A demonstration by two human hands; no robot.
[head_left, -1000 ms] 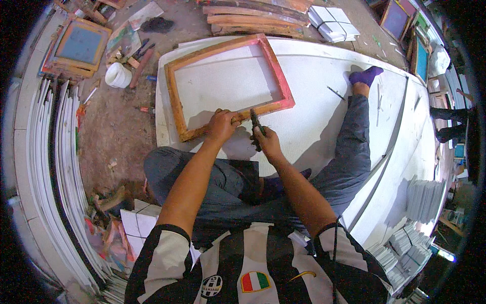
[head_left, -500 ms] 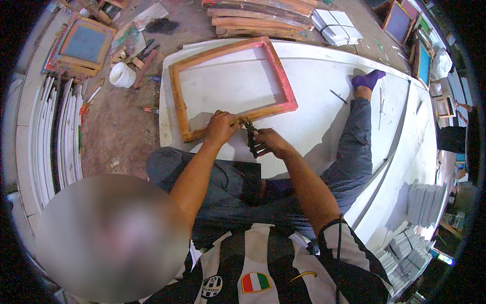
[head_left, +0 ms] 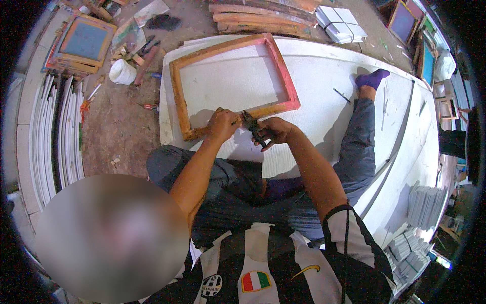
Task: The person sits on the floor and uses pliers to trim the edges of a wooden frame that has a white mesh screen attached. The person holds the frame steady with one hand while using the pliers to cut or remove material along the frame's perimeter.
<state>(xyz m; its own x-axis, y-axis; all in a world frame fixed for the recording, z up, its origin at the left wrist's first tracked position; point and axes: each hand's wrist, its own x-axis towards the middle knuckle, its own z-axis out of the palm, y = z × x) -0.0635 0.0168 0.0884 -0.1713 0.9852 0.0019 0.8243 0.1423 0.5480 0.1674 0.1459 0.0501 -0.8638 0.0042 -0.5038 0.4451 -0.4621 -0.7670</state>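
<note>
A rectangular wooden frame (head_left: 179, 96) rests on the white sheet, its right side and nearby corner stained pink-red. My left hand (head_left: 223, 125) is closed on the frame's near bar, left of that bar's middle. Dark, worn pliers (head_left: 254, 127) are gripped in my right hand (head_left: 278, 130). Their jaws meet the near bar just right of my left hand, and the handles slant down to the right. Whatever sits between the jaws is too small to make out.
My outstretched leg (head_left: 357, 134) lies along the right, near a thin dark tool (head_left: 341, 95). Stacked wooden bars (head_left: 263, 20) and a tied white bundle (head_left: 341, 24) sit beyond the sheet. At left are a white bucket (head_left: 122, 72), a screwdriver (head_left: 149, 107) and stacked white panels (head_left: 73, 131).
The pliers have turned, their handles swinging right and their jaws moving slightly up against the bar. My right hand has shifted with them, while my left hand keeps its hold on the frame.
</note>
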